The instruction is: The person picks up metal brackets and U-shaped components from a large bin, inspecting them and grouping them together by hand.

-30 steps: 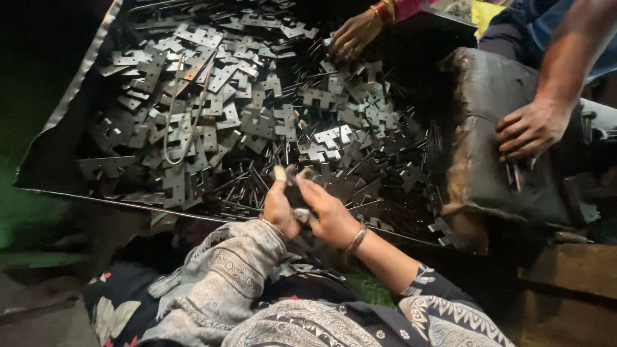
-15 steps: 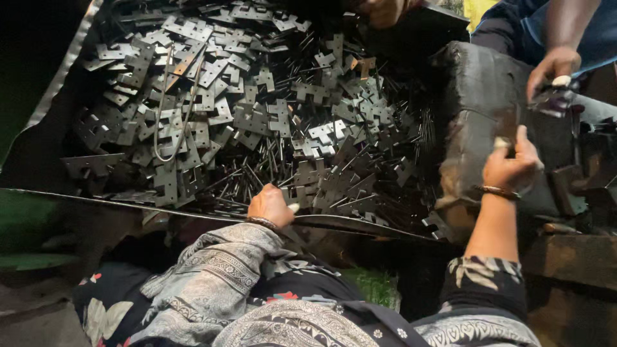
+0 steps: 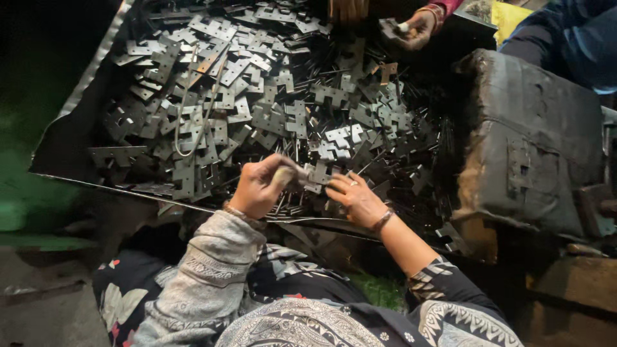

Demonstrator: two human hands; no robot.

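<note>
Flat grey metal plates [image 3: 270,115] – notched, heaped loosely, overlapping

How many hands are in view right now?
3. The left hand and right hand meet low over the metal plates; another person's hand works at the top. Others may be hidden.

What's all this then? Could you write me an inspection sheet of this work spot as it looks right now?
Surface: dark metal tray with a shiny bent rim, tilted toward the person.
Job's things: heap of small flat notched metal plates mixed with thin metal pins.
Clutter: a bent wire loop lying over the plates.
Hands: left hand closed around a small pale piece; right hand, bangle on the wrist, fingers down among the pins beside it.
Cables: nothing seen.
Surroundings: worn dark padded block to the right; another person's hand holding a small part at the far edge; a blue sleeve top right.
</note>
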